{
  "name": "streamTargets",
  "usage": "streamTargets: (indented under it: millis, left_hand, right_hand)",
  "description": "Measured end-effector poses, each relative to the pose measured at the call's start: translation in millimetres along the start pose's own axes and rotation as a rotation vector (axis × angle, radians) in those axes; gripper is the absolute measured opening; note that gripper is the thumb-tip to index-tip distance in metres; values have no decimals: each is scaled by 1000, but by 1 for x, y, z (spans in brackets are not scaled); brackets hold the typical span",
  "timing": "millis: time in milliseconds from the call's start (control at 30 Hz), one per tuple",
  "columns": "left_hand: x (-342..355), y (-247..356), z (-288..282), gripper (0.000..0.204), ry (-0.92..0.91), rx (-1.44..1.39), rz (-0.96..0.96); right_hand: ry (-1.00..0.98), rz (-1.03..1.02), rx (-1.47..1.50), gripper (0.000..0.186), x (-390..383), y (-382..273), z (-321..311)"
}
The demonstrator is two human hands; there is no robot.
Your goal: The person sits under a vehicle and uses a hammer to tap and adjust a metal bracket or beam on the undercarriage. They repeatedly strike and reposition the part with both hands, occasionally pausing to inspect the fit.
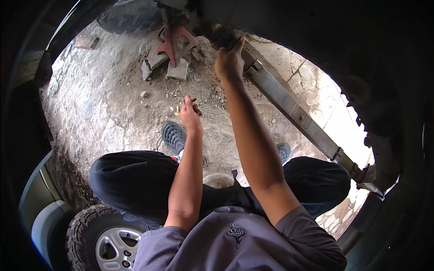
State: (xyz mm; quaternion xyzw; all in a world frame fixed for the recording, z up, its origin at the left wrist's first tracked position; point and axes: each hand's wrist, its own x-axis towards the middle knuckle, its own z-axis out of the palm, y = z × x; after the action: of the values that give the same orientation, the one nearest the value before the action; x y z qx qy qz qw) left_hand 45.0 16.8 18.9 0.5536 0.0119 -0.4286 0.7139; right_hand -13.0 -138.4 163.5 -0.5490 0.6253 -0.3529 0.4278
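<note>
My left hand (190, 110) is closed in a pinch, low over the dirt floor. A thin, pale, stick-like piece (181, 90) pokes out past its fingertips; what kind it is cannot be made out. My right hand (229, 62) reaches farther up and closes around a dark part at the upper end of a long grey metal bar (294, 113). Its thumb points away from me, and most of its fingers are hidden. The bar carries a clamp (256, 66) just beside that hand and slopes down to the right.
A red metal stand (174, 43) rises ahead, near broken concrete blocks (177, 70). Dark vehicle parts crowd the top and right. At lower left stands a wheel (110, 239) beside a pale body panel (49, 221). Between my legs sits a round, pale seat or container (218, 179).
</note>
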Motion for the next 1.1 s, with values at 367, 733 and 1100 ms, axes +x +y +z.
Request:
streamTargets:
  millis: [367, 733, 1100]
  left_hand:
    - [15, -15, -3, 39, -28, -85, 34]
    - [9, -4, -1, 41, -14, 54, 7]
    - [22, -18, -3, 41, 49, 39, 27]
  right_hand:
    - [-39, -167, 27, 86, -112, 21, 15]
    - [-215, 92, 176, 88, 26, 4, -30]
    - [-274, -203, -130, 82, -161, 99, -21]
